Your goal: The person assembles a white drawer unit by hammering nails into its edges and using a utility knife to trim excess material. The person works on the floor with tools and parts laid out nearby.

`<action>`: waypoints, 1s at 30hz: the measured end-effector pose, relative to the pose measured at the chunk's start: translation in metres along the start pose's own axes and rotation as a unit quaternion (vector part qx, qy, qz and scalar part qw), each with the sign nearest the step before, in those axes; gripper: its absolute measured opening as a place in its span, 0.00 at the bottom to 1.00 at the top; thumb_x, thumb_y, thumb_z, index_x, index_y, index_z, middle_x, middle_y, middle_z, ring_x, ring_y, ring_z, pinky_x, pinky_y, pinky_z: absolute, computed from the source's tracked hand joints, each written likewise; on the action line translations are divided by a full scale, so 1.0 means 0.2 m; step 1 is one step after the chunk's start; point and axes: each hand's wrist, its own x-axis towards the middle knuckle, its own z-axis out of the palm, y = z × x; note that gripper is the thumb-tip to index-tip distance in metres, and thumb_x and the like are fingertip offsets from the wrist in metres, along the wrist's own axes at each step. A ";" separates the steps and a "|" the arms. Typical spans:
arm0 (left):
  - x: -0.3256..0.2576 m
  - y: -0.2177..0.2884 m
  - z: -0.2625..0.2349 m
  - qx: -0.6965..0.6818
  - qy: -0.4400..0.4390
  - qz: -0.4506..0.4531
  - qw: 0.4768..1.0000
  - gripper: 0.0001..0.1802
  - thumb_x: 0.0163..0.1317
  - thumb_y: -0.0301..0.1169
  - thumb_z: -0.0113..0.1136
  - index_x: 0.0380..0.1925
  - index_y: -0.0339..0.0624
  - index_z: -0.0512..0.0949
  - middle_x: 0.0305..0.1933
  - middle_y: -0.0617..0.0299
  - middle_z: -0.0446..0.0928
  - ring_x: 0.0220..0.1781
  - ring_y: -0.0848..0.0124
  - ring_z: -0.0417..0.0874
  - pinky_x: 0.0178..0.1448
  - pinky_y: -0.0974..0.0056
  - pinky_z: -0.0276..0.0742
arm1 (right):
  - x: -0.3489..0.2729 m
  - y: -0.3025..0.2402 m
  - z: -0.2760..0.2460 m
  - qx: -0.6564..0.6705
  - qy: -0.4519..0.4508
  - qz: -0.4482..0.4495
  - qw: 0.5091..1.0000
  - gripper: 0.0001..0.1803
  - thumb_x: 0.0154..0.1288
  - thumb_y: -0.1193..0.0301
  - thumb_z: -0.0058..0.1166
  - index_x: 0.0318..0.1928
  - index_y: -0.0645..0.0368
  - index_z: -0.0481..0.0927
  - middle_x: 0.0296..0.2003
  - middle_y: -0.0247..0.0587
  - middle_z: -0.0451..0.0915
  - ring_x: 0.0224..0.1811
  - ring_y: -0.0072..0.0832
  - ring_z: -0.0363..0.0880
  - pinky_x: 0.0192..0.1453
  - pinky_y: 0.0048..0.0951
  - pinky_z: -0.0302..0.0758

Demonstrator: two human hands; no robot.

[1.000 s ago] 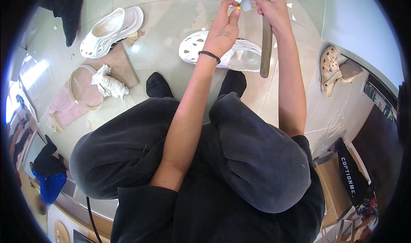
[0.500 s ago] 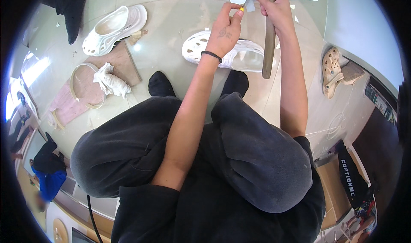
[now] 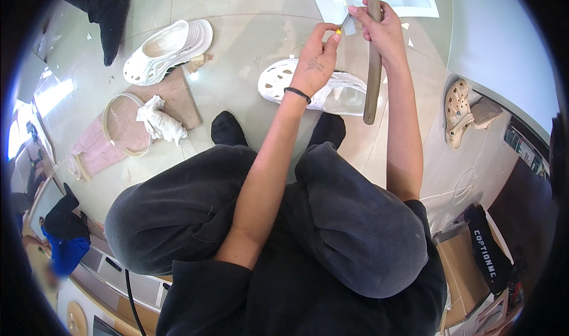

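Observation:
My left hand (image 3: 315,60), with a black band at the wrist, pinches a thin metal tool (image 3: 344,23) with a yellow part at my fingertips. My right hand (image 3: 384,31) is wrapped round the wooden handle of a hammer (image 3: 373,93), whose dark metal head shows at the top edge. The thumb and finger of that hand reach to the far end of the thin tool. Below my left hand lies a white clog (image 3: 275,81) on the floor, partly covered by my forearm. A white sheet or panel (image 3: 430,7) lies just beyond both hands.
Left on the tiles are another white clog (image 3: 142,72), a board (image 3: 184,102), a pale ring (image 3: 108,114) and a crumpled white cloth (image 3: 160,120). A beige clog (image 3: 455,108) sits at the right. White scraps dot the floor. Another person's dark shoe (image 3: 115,31) stands at upper left.
The view has shifted, so the floor things and my hands sit lower in the picture. The hammer's head now shows. Both hands keep their grips.

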 end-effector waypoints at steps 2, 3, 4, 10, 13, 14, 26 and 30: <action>-0.01 0.02 0.00 0.000 0.006 0.001 1.000 0.16 0.76 0.40 0.49 0.58 0.51 0.73 0.24 0.70 0.69 0.24 0.81 0.61 0.30 0.70 0.61 | -0.01 -0.01 0.01 -0.003 0.009 0.005 1.000 0.31 0.55 0.60 0.75 0.51 0.66 0.73 0.24 0.26 0.70 0.20 0.13 0.64 0.24 0.18 0.63; -0.02 0.03 0.00 -0.002 0.005 -0.008 1.000 0.16 0.76 0.40 0.48 0.59 0.52 0.73 0.24 0.70 0.69 0.24 0.81 0.61 0.30 0.70 0.61 | -0.01 -0.01 0.01 -0.002 0.009 0.004 1.000 0.31 0.55 0.60 0.75 0.51 0.66 0.73 0.24 0.26 0.70 0.20 0.13 0.64 0.24 0.18 0.63; -0.03 0.05 0.00 -0.002 0.006 -0.017 1.000 0.17 0.76 0.40 0.48 0.61 0.52 0.73 0.25 0.70 0.69 0.24 0.81 0.61 0.30 0.71 0.61 | -0.01 -0.02 0.02 0.000 0.009 0.003 1.000 0.31 0.55 0.61 0.75 0.51 0.66 0.73 0.24 0.26 0.70 0.20 0.13 0.64 0.24 0.18 0.63; -0.02 0.06 -0.03 0.008 -0.035 -0.035 0.999 0.20 0.76 0.39 0.45 0.66 0.54 0.70 0.25 0.64 0.68 0.29 0.75 0.69 0.40 0.66 0.71 | -0.04 -0.07 0.04 0.008 0.025 0.005 1.000 0.30 0.55 0.61 0.74 0.51 0.64 0.74 0.24 0.26 0.72 0.20 0.13 0.64 0.24 0.18 0.63; -0.02 0.05 -0.02 -0.009 -0.034 -0.026 0.999 0.20 0.77 0.39 0.45 0.65 0.51 0.71 0.25 0.65 0.67 0.29 0.75 0.69 0.39 0.66 0.70 | -0.03 -0.07 0.03 -0.022 0.022 0.019 0.999 0.32 0.57 0.60 0.73 0.52 0.68 0.73 0.30 0.33 0.79 0.23 0.15 0.69 0.27 0.20 0.68; -0.02 0.06 -0.02 -0.002 -0.031 -0.025 0.999 0.20 0.77 0.38 0.45 0.65 0.50 0.70 0.25 0.64 0.67 0.29 0.75 0.68 0.39 0.66 0.70 | -0.02 -0.06 0.03 -0.038 0.020 0.025 0.999 0.33 0.57 0.60 0.72 0.53 0.69 0.73 0.33 0.36 0.82 0.24 0.16 0.72 0.28 0.21 0.70; -0.04 0.10 0.00 0.047 -0.020 -0.029 0.998 0.19 0.77 0.34 0.43 0.65 0.49 0.69 0.24 0.58 0.64 0.27 0.71 0.66 0.37 0.64 0.68 | -0.11 0.00 0.02 0.132 0.111 0.029 0.985 0.20 0.66 0.67 0.62 0.51 0.66 0.71 0.33 0.40 0.84 0.20 0.15 0.70 0.22 0.19 0.66; -0.04 0.11 0.00 0.036 -0.022 -0.045 0.998 0.19 0.78 0.34 0.43 0.66 0.48 0.68 0.25 0.59 0.64 0.27 0.72 0.66 0.37 0.65 0.67 | -0.14 0.01 0.01 0.128 0.120 0.045 0.983 0.21 0.64 0.70 0.64 0.52 0.65 0.72 0.35 0.35 0.83 0.24 0.14 0.71 0.27 0.19 0.68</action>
